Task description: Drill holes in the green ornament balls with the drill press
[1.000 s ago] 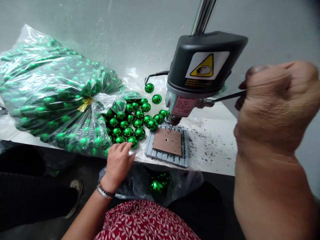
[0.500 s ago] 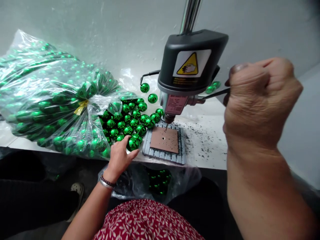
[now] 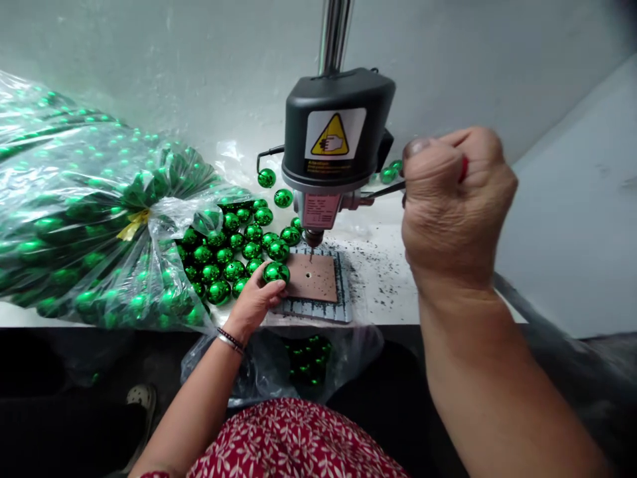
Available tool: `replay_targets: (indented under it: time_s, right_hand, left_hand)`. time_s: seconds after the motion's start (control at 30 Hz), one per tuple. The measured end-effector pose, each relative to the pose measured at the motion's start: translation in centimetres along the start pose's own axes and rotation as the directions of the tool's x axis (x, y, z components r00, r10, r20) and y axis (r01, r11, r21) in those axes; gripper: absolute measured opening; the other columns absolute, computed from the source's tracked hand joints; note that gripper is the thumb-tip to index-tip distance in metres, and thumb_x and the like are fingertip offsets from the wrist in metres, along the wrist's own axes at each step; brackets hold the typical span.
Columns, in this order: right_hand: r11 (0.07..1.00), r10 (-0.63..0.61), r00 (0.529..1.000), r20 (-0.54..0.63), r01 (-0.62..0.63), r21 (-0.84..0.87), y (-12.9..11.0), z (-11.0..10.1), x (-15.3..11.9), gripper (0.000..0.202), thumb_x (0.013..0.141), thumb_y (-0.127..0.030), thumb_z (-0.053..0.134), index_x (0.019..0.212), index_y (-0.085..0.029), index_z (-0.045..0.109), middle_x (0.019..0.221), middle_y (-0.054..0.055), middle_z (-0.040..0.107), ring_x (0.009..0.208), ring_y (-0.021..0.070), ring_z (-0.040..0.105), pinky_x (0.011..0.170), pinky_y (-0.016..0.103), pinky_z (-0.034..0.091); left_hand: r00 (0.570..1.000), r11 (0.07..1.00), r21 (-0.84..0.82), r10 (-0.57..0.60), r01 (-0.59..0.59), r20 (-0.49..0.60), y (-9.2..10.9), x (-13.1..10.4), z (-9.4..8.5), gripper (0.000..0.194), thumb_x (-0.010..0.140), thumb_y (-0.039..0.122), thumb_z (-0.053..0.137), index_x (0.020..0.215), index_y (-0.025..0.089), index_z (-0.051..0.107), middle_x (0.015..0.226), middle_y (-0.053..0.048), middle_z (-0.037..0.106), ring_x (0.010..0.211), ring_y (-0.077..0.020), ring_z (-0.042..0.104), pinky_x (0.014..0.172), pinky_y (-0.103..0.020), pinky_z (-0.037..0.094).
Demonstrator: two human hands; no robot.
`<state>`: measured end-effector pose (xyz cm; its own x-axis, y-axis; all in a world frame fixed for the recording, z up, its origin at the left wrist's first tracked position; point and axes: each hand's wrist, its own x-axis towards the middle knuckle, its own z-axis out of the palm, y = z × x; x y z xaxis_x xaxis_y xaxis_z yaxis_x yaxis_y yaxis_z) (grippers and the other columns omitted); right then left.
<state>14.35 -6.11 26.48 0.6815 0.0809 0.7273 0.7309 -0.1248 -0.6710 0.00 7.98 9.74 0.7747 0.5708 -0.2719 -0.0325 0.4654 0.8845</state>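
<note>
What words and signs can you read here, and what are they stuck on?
"Attention", as best I can make out: yellow letters near the bottom of the sticker on the drill's black housing.
Small yellow lines under that: too blurred to read.
A sign without words, on the same sticker: a yellow triangle with a hand in it.
Pink label lower on the drill: rows of print, too small to read.

Bag [image 3: 104, 212] left of L hand [image 3: 259, 292] runs off pic edge. Lever [image 3: 388, 191] end hidden inside R hand [image 3: 455, 209]; red bit [image 3: 464, 168] there too small to ID. Pole [image 3: 337, 40], up btwn hands: top cut off. Pink label [image 3: 320, 210], btwn hands: print unreadable.
</note>
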Motion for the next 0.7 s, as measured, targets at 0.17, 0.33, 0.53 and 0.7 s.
replay_targets:
  time_s: [0.17, 0.33, 0.53, 0.7]
  right_hand:
    - [1.0, -0.014, 1.0, 0.017, 0.014, -0.002, 0.1, -0.1, -0.1, 0.03, 0.086, -0.038, 0.048, 0.073, -0.011, 0.046, 0.062, -0.005, 0.043, 0.06, -0.0014, 0.036, 0.062, 0.016, 0.033]
    - [1.0, 0.013, 1.0, 0.024, -0.013, -0.013, 0.1, -0.1, -0.1, 0.032, 0.087, -0.04, 0.048, 0.074, -0.011, 0.045, 0.062, -0.006, 0.039, 0.06, -0.0018, 0.034, 0.062, 0.015, 0.032]
    - [1.0, -0.005, 1.0, 0.018, 0.006, -0.015, 0.0, -0.1, -0.2, 0.032, 0.087, -0.04, 0.045, 0.074, -0.011, 0.046, 0.061, -0.005, 0.035, 0.059, -0.0011, 0.032, 0.062, 0.015, 0.03]
    - [1.0, 0.01, 1.0, 0.013, -0.009, -0.018, -0.3, 0.0, 0.2, 0.028, 0.085, -0.033, 0.051, 0.069, -0.012, 0.042, 0.058, -0.006, 0.031, 0.055, -0.0014, 0.028, 0.059, 0.015, 0.029]
  left_hand:
    - [0.999, 0.981, 0.196, -0.008, -0.002, 0.046, 0.4, 1.7, 1.3, 0.07, 0.067, 0.035, 0.076, 0.13, 0.024, 0.049, 0.082, 0.002, 0.06, 0.058, -0.0057, 0.058, 0.049, -0.016, 0.037]
    - [0.994, 0.914, 0.405, -0.04, -0.005, 0.103, 1.3, 2.7, 2.4, 0.055, 0.07, 0.035, 0.073, 0.12, 0.021, 0.056, 0.075, 0.003, 0.059, 0.05, -0.0036, 0.05, 0.045, -0.016, 0.035]
    - [0.984, 0.84, 0.536, -0.014, -0.085, 0.179, 2.0, 2.9, 3.2, 0.047, 0.072, 0.032, 0.07, 0.115, 0.019, 0.057, 0.067, 0.004, 0.058, 0.054, -0.0073, 0.055, 0.05, -0.018, 0.042]
    - [0.983, 0.83, 0.553, -0.038, -0.069, 0.179, 1.8, 3.3, 3.8, 0.053, 0.074, 0.032, 0.068, 0.123, 0.017, 0.052, 0.062, 0.003, 0.059, 0.054, -0.0101, 0.057, 0.047, -0.018, 0.041]
